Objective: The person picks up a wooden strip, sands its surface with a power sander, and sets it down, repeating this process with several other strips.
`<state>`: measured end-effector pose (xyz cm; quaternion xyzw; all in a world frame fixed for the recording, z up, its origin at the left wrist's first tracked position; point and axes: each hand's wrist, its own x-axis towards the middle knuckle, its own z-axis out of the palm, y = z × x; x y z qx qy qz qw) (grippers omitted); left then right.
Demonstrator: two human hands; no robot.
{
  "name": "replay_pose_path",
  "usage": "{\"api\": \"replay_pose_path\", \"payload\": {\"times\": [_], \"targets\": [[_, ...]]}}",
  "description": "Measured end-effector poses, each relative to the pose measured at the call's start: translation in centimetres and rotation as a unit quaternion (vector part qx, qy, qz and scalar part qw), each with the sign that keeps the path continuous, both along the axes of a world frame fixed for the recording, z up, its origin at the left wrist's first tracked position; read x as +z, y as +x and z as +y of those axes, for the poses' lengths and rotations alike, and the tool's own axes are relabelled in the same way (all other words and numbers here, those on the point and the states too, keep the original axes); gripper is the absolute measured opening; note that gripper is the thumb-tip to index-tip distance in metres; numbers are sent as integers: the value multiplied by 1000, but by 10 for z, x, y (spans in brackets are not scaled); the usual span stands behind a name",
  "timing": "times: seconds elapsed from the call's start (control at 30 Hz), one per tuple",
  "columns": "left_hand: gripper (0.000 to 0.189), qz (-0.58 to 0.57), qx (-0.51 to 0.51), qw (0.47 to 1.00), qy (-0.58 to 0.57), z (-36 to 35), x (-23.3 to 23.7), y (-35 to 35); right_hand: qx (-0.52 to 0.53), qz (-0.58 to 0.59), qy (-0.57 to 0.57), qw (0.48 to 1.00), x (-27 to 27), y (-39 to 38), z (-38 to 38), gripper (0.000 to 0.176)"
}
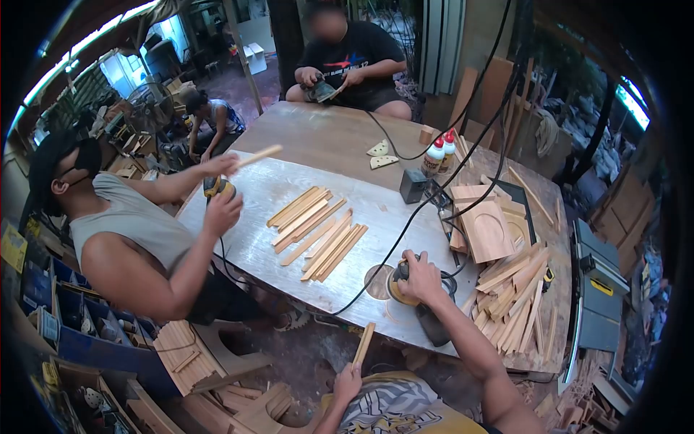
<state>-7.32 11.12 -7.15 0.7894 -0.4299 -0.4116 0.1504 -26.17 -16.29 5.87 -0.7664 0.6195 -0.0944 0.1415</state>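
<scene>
My right hand [421, 278] is closed round a yellow and black sander [397, 284] at the table's near edge, beside a round disc mark on the metal sheet. Below the edge, my left hand [348, 382] grips the lower end of a narrow wooden strip [365, 343], which points up and slightly right, apart from the sander. Two rows of similar strips [306, 215] lie on the silvery sheet [246, 189] in the middle. A large heap of wooden pieces [512, 296] is to the right of my right hand.
A co-worker [137, 231] at left holds a sander and strip; another person [350, 61] works at the far edge. Black cables [412, 217] cross the table. Glue bottles [434, 155], a dark box [413, 186] and wooden panels [486, 228] stand or lie at right.
</scene>
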Motion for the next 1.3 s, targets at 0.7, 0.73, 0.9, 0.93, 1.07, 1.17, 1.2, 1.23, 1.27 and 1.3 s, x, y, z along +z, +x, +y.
{"api": "replay_pose_path", "payload": {"times": [0.7,0.73,0.9,0.93,1.07,1.17,1.2,1.23,1.27,1.3], "targets": [[30,359,118,862,-339,-55,86,18,-94,0,-29,995,-2,11,-8,64],[30,359,116,863,-337,-59,89,17,-96,-1,-28,995,-3,12,-9,64],[18,323,65,894,-304,-78,113,3,-106,-30,-49,993,-7,16,-15,62],[18,270,44,910,-313,-84,117,0,-86,-49,-59,993,-9,17,-18,62],[40,269,-59,924,-264,-112,155,-35,-97,-120,-56,986,-27,8,-20,62],[41,214,-207,914,-274,-148,191,-79,-147,-62,-96,983,-29,12,-22,45],[41,200,-251,909,-265,-161,202,-101,-160,-69,-94,980,-38,14,-26,45],[40,182,-293,902,-258,-175,215,-124,-174,-82,-90,977,-38,16,-29,50],[38,114,-372,861,-328,-190,229,-152,-187,-95,-86,974,-41,15,-31,56],[37,46,-447,802,-394,-204,238,-183,-183,-89,-43,978,-25,8,-28,55]]}}
